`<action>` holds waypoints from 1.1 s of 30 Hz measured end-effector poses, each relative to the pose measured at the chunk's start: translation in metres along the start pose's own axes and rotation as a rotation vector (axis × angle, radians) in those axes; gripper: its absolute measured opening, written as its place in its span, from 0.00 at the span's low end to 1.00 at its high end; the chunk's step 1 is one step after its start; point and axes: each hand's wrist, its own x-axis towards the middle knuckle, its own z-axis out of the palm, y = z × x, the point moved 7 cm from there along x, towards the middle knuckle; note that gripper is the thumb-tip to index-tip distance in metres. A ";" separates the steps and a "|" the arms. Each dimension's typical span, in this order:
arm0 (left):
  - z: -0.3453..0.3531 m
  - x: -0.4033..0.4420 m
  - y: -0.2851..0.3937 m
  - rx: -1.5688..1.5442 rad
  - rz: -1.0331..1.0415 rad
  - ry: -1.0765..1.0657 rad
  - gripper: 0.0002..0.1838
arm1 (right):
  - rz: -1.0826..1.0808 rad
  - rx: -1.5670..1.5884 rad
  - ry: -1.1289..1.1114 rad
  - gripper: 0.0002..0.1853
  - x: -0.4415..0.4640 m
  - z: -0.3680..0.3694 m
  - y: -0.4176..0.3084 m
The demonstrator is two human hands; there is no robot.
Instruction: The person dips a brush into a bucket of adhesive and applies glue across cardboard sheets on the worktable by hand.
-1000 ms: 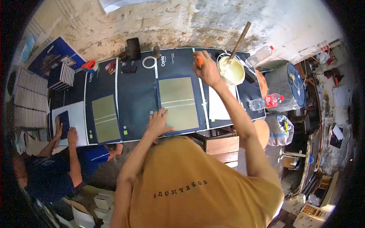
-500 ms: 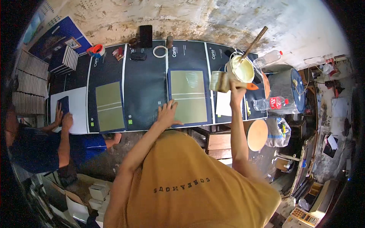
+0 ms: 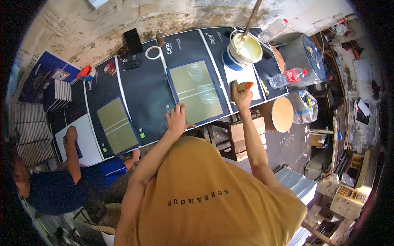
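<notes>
An orange-handled brush is gripped in my right hand, over the white sheet and just below the bucket of pale paste. My left hand rests with fingers spread at the lower left edge of a greenish board with a blue border. Two glossy wet patches show on that board, and pale strips run across it. Another such board lies further left. The brush's bristles are hard to make out.
A co-worker bends over a white sheet at the left. Stacked books, a tape roll, a black phone-like object and bottles stand on the dark table. A round stool is at the right.
My right hand has come from the bucket with the brush and is lower, over the white sheet. A second wet patch shows on the nearer board. The camera view has shifted.
</notes>
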 end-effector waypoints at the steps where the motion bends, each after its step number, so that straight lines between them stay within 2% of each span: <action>1: -0.002 0.001 0.001 -0.015 0.007 0.003 0.63 | 0.027 0.094 0.060 0.24 -0.008 -0.004 -0.008; 2: -0.003 0.000 0.000 -0.033 0.011 0.005 0.63 | 0.061 0.123 0.044 0.20 -0.022 0.006 -0.008; 4: -0.002 -0.002 -0.001 -0.063 0.022 0.002 0.64 | -0.134 0.317 -0.026 0.16 -0.055 0.038 -0.027; 5: -0.004 -0.002 0.001 -0.047 0.022 0.010 0.62 | -0.180 0.274 -0.107 0.18 -0.068 0.054 -0.029; 7: -0.012 -0.005 0.004 -0.010 0.029 0.025 0.58 | 0.044 0.044 -0.226 0.20 -0.077 0.042 -0.020; 9: -0.005 -0.002 0.002 -0.023 0.044 0.025 0.61 | 0.102 0.017 -0.101 0.24 -0.066 0.013 0.025; 10: -0.001 -0.002 0.000 -0.030 0.045 0.024 0.62 | 0.184 -0.051 -0.121 0.25 -0.059 -0.009 0.031; 11: -0.001 -0.003 0.000 -0.022 0.039 0.022 0.62 | 0.133 -0.140 -0.080 0.25 -0.053 -0.021 0.043; 13: 0.000 -0.003 0.002 -0.005 0.034 0.020 0.61 | 0.090 0.043 -0.005 0.23 -0.057 -0.046 0.003; 15: 0.002 -0.004 0.002 -0.010 0.040 0.035 0.60 | 0.037 0.167 -0.001 0.21 -0.077 -0.023 -0.018; 16: 0.002 -0.004 0.002 -0.009 0.045 0.041 0.60 | 0.077 0.288 -0.122 0.21 -0.089 0.010 -0.010; 17: 0.000 -0.004 0.003 -0.016 0.035 0.012 0.60 | -0.027 0.271 -0.150 0.23 -0.095 -0.009 -0.057; 19: -0.009 -0.004 0.008 -0.019 0.016 -0.043 0.61 | 0.149 -0.006 -0.305 0.26 -0.103 0.019 -0.001; 20: -0.009 -0.004 0.009 -0.018 0.030 -0.036 0.61 | 0.184 -0.148 -0.287 0.30 -0.096 0.023 0.056; 21: -0.007 -0.006 0.008 -0.019 0.037 -0.026 0.61 | 0.220 -0.140 -0.285 0.31 -0.081 -0.003 0.070; 22: -0.007 -0.007 0.008 -0.022 0.039 -0.013 0.61 | 0.267 -0.137 -0.240 0.30 -0.068 -0.049 0.062; 23: -0.006 -0.007 0.008 -0.012 0.013 -0.047 0.61 | 0.239 -0.255 -0.142 0.23 -0.057 -0.065 0.101; 24: -0.005 -0.008 0.008 -0.005 0.010 -0.038 0.62 | 0.098 -0.043 0.138 0.16 -0.046 -0.097 0.116; 25: -0.004 -0.009 0.008 -0.001 0.007 -0.030 0.62 | 0.169 0.258 0.151 0.12 -0.032 -0.103 0.166; 26: -0.003 -0.009 0.008 -0.005 -0.009 -0.052 0.62 | 0.286 0.434 0.178 0.11 -0.026 -0.125 0.146; 27: -0.004 -0.008 0.008 -0.009 -0.023 -0.074 0.62 | 0.348 0.456 0.229 0.14 -0.017 -0.133 0.153; 29: -0.005 -0.007 0.013 -0.008 -0.034 -0.083 0.61 | 0.321 0.698 0.253 0.13 -0.002 -0.130 0.119; 31: -0.009 -0.008 0.017 0.005 -0.029 -0.059 0.59 | 0.141 0.794 0.195 0.12 0.008 -0.098 0.080; 32: -0.006 -0.008 0.016 0.014 -0.017 -0.041 0.59 | 0.148 0.750 0.007 0.11 0.010 -0.078 0.045; 33: -0.006 -0.008 0.017 0.033 -0.026 -0.059 0.59 | 0.097 0.789 -0.174 0.13 0.014 -0.041 0.030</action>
